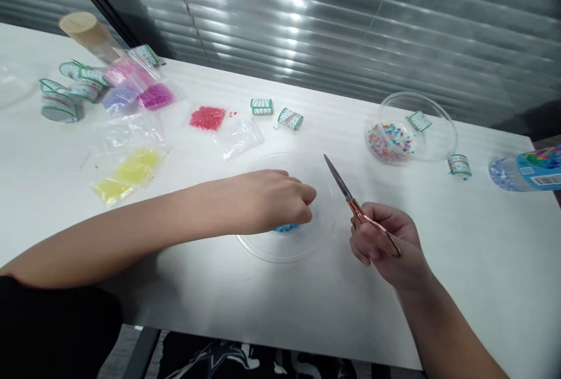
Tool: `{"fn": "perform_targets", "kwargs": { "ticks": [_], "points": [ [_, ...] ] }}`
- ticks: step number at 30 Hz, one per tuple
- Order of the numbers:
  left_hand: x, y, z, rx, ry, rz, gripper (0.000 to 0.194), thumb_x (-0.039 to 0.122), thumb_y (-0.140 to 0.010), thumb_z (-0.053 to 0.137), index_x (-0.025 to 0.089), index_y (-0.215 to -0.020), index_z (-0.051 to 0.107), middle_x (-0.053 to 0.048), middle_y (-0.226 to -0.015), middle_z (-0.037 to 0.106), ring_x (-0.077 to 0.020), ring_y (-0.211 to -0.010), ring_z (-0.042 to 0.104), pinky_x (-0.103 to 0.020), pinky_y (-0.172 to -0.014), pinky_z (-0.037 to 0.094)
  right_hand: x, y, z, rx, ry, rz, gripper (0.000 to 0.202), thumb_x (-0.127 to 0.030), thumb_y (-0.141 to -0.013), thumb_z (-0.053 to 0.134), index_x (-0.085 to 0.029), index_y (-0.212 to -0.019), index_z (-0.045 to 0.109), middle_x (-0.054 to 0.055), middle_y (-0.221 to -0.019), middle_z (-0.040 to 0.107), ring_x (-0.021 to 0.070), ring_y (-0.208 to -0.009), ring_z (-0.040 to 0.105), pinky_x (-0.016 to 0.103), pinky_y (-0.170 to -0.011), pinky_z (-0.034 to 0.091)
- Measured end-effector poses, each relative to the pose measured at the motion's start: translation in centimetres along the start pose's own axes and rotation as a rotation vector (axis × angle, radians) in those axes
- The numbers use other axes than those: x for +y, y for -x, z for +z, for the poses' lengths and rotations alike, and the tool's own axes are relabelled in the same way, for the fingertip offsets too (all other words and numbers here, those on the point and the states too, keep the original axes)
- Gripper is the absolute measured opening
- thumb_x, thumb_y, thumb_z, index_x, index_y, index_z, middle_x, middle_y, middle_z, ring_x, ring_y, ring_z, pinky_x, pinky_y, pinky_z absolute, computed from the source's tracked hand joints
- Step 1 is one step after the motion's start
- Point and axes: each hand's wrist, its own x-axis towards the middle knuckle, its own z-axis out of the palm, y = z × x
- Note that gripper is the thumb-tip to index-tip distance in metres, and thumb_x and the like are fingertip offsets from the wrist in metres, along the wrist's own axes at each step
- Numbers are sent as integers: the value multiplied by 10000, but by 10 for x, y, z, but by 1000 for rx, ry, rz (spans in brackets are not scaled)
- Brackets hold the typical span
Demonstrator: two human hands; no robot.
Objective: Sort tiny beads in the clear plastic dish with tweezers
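Observation:
My left hand (280, 201) is closed, fingers curled down over a clear round plastic dish (280, 259); whatever is in its fingers is hidden. Blue beads (286, 228) show in the dish just under that hand. To the right, my right hand (388, 242) grips copper-handled scissors (357, 209), a finger and thumb at the loops. The blades are together and point up and to the left, above the table beside the dish.
Bags of yellow (129, 174), magenta (156, 96) and red beads (207, 118) lie left. Behind the dish are thread spools (290, 118). A clear tub with mixed beads (390, 142) and a bottle (526, 170) stand right. Blinds (280, 17) border the table's back.

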Motion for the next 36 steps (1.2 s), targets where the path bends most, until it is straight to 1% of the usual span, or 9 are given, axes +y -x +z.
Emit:
{"fn": "perform_targets", "kwargs": {
  "ticks": [4, 7, 9, 14, 17, 23, 31, 33, 36],
  "points": [
    [0, -2, 2, -40, 5, 4, 248, 31, -834, 505, 196, -692, 624, -10, -810, 611, -137, -647, 462, -306, -610, 275, -1, 0, 1, 5, 4, -5, 419, -407, -689, 823, -195, -560, 486, -84, -383, 383, 46, -316, 289, 199, -317, 286],
    [1, -3, 1, -93, -40, 11, 231, 30, -817, 521, 196, -691, 620, -10, -800, 600, -138, -637, 445, -308, -598, 264, 0, 0, 1, 5, 2, -3, 422, -416, -681, 825, -195, -557, 488, -85, -381, 382, 46, -310, 287, 200, -314, 282],
    [1, -3, 1, -107, -69, 24, 222, 21, -808, 530, 194, -699, 617, -11, -797, 596, -135, -625, 434, -309, -600, 268, 0, 0, 1, 5, -2, -1, 430, -420, -675, 829, -195, -554, 485, -85, -380, 384, 45, -309, 290, 198, -315, 279],
    [0, -3, 7, -61, -61, 36, 246, 8, -832, 503, 187, -691, 598, -7, -781, 585, -125, -589, 417, -304, -638, 311, -1, 0, 2, 8, -1, 1, 443, -435, -669, 834, -196, -550, 480, -85, -378, 386, 43, -308, 288, 197, -316, 275],
    [0, -4, 10, -46, -79, 36, 233, 19, -844, 505, 196, -728, 604, -8, -790, 585, -125, -590, 437, -306, -639, 324, -2, 0, 3, 13, 4, 5, 454, -440, -661, 834, -198, -543, 470, -89, -385, 373, 40, -310, 277, 198, -313, 276],
    [6, -9, 9, -106, -206, 2, 227, -23, -786, 569, 201, -757, 600, -14, -824, 603, -118, -606, 491, -304, -606, 320, -2, 0, 3, 4, -5, 2, 436, -423, -670, 830, -196, -552, 477, -92, -384, 363, 42, -311, 277, 195, -313, 277],
    [8, -10, 14, -74, -202, -43, 235, -44, -761, 576, 185, -707, 559, -24, -816, 607, -123, -651, 535, -297, -630, 344, 0, 1, 0, 7, -17, 6, 449, -429, -671, 833, -197, -554, 467, -88, -392, 369, 43, -317, 279, 195, -314, 274],
    [8, -11, 12, -90, -216, -43, 221, -32, -771, 569, 188, -751, 569, -28, -845, 615, -126, -658, 537, -291, -617, 345, 1, 1, 0, -6, -4, -4, 433, -426, -690, 819, -197, -562, 475, -87, -386, 374, 45, -313, 283, 198, -315, 279],
    [9, -8, -2, -90, -192, -49, 195, -5, -814, 522, 183, -810, 572, -26, -855, 617, -124, -625, 516, -278, -581, 338, 2, 1, -1, -14, 12, -21, 413, -418, -713, 804, -198, -574, 484, -83, -387, 387, 50, -312, 295, 200, -317, 285]
  ]
}}
